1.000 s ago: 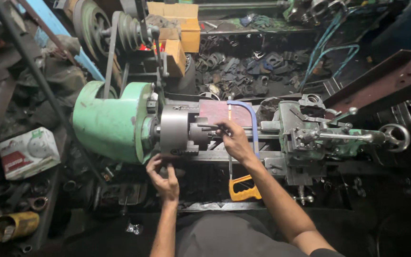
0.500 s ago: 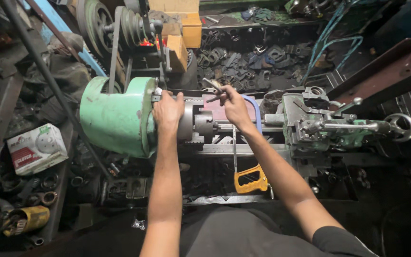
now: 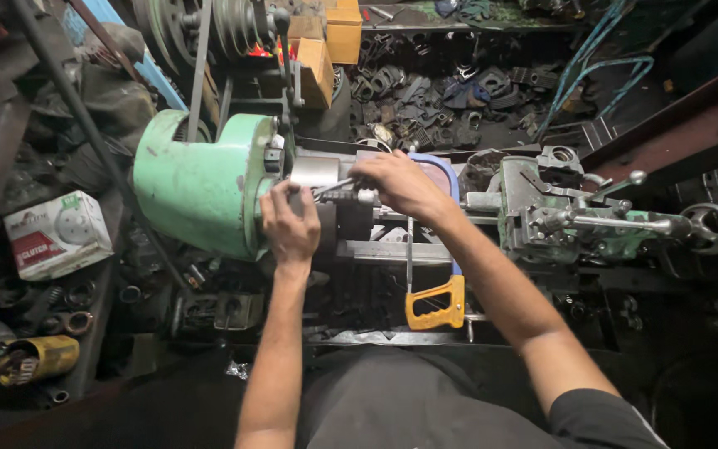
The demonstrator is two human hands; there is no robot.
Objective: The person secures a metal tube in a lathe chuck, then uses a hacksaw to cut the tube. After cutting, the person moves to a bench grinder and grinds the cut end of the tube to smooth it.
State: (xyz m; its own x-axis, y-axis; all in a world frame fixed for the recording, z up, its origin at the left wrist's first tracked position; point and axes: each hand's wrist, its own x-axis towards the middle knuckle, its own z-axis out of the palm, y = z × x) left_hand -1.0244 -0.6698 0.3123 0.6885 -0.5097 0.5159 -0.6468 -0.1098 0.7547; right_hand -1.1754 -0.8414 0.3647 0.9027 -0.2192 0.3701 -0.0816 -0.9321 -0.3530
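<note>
A green lathe headstock (image 3: 201, 187) with a grey steel chuck (image 3: 313, 175) fills the middle of the head view. My left hand (image 3: 290, 224) is wrapped over the front of the chuck. My right hand (image 3: 400, 185) sits just right of it, closed on a thin metal tool (image 3: 334, 187) that points left into the chuck. A hacksaw with a blue frame and orange handle (image 3: 435, 303) hangs over the lathe bed below my right wrist. What sits in the chuck jaws is hidden by my hands.
The grey-green carriage with a handwheel (image 3: 712, 226) and lever (image 3: 617, 220) stands to the right. Pulleys and a belt (image 3: 201, 33) rise behind the headstock. Scrap metal parts (image 3: 450, 83) lie at the back; a white box (image 3: 56, 233) and a yellow cylinder (image 3: 39, 357) at left.
My left hand came up from below the lathe onto the chuck, then slid to its front. My right hand stayed at the chuck and now holds the tool lower, pointing left.
</note>
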